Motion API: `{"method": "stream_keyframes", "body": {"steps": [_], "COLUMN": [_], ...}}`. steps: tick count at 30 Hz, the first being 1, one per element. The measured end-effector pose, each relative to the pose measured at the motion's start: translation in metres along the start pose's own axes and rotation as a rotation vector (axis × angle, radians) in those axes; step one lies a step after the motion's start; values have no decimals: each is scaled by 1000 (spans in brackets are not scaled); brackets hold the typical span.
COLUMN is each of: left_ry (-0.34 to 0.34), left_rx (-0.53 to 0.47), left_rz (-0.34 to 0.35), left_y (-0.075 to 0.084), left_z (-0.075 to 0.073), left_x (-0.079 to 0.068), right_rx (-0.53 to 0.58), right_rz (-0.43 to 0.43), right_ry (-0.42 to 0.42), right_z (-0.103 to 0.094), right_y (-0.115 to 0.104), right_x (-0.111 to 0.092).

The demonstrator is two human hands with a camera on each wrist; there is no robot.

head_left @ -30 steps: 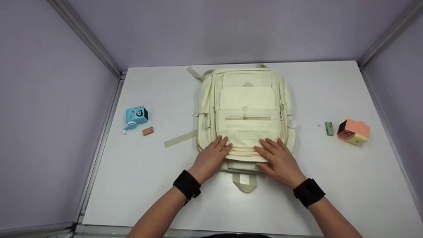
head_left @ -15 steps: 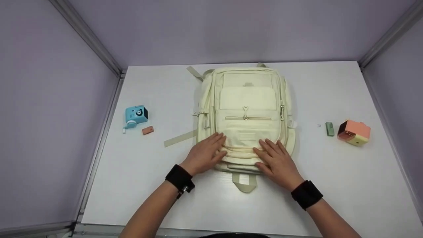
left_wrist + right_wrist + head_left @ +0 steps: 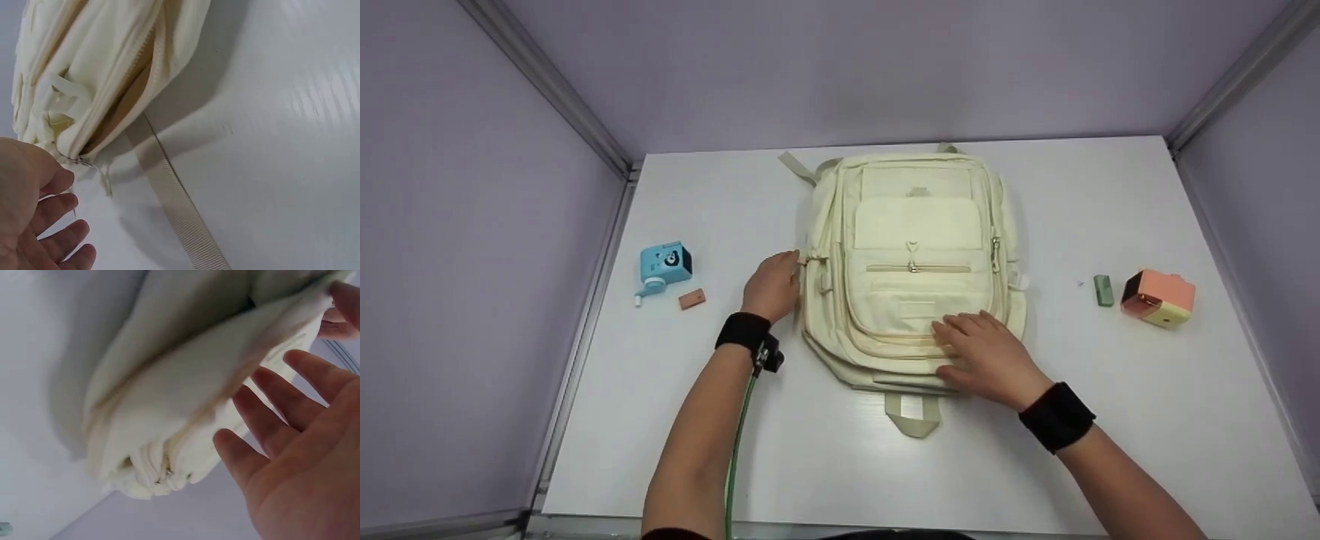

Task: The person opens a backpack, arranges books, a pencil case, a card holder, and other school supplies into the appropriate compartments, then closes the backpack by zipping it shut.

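Observation:
A cream backpack [image 3: 918,223] lies front side up on the white table, its top loop toward the person. My left hand [image 3: 772,288] is at the bag's left side, near the side buckle [image 3: 68,95]. In the left wrist view its fingers are loosely curled, close to a zipper end [image 3: 82,162] with a short pull cord. That side zipper gapes, showing a beige lining [image 3: 125,97]. My right hand [image 3: 988,354] rests with spread fingers on the lower right front of the bag; the right wrist view shows the fingertips at the fabric.
On the left are a blue pencil sharpener [image 3: 664,264] with a crank and a small reddish-brown block [image 3: 691,298]. To the right lie a green block [image 3: 1103,290] and a pink and yellow box-like sharpener [image 3: 1159,297]. A webbing strap [image 3: 175,205] trails beside the bag.
My left hand has left the bag's lower front and moved up and left to its side. The right hand has stayed at the lower right front. The bag has hardly moved.

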State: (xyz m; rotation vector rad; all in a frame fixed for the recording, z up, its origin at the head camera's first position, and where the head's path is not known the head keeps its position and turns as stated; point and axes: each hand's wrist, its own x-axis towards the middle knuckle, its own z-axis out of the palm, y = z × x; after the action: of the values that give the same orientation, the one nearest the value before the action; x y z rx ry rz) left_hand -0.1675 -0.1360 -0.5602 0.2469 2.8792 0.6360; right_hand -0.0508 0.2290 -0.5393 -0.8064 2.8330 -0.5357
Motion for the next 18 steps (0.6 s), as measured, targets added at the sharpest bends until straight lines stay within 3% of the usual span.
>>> {"method": "stream_keyframes", "body": {"steps": [5,10,18], "left_ry": [-8,-15,88], "left_rx": [-15,6,65], "left_rz": [-16,-29,-31], "left_y": [-1,-1,-3], "left_z": [6,13,24], "left_x": [7,11,17], "right_rx": [-59,-82,-150], "right_rz": [-44,-105,-160], "right_ry": [-59,2,-8], "right_z": [-27,-45,-35], "right_y": [-12,-25,-44], "right_x": [20,50,110]}}
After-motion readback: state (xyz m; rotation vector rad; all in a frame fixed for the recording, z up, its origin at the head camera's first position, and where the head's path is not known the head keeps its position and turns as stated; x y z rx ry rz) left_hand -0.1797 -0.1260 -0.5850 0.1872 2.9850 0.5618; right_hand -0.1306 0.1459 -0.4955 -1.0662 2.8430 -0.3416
